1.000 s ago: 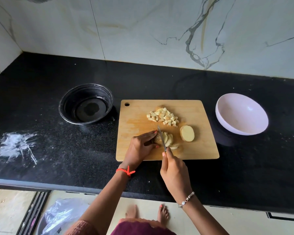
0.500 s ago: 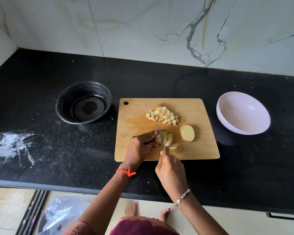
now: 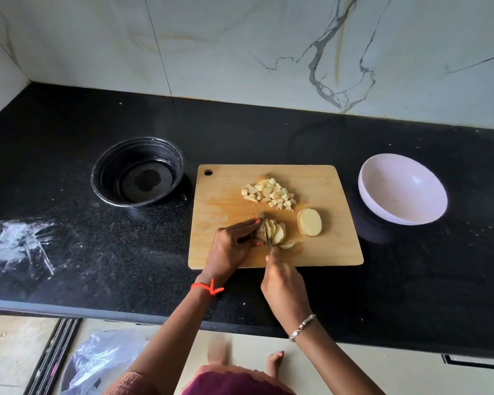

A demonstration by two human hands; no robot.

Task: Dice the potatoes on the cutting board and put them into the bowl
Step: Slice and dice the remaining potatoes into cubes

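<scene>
Presently, item by item.

**Cutting board** (image 3: 226, 201): wooden, on a black countertop (image 3: 69, 223), directly before the person.

**Potato** (image 3: 259, 233): near the board's six o'clock edge, partly cut. Its slices (image 3: 277, 233) fan out toward three o'clock, and the uncut end lies under the left fingers.
- Handling, as a judgement: raw flesh is firm and dense and needs real pressure from the blade. The wet cut faces are slippery, so leaning slices may slide apart.
- Best hold: on the skin-covered end, with fingertips tucked back from the edge.

**Dice** (image 3: 268, 193): a loose heap at twelve o'clock of the potato. They are probably light, easily scattered, and better scooped than pinched.

**Slab** (image 3: 310, 222): one oval piece lying flat at three o'clock of the slices, apart from them.

**Left hand** (image 3: 231, 246): fingers curled down over the potato's uncut end, steadying it just beside the blade.

**Right hand** (image 3: 283, 286): closed round the handle of the knife (image 3: 268, 240), which the hand hides. The forefinger appears to lie along the blade's back. The blade stands in the potato between the left fingertips and the slices.

**Pale bowl** (image 3: 382, 206): at three o'clock of the board, with no potato in it.

**Dark bowl** (image 3: 106, 178): at ten o'clock of the board. Which bowl is meant to receive the dice cannot be told.
</scene>
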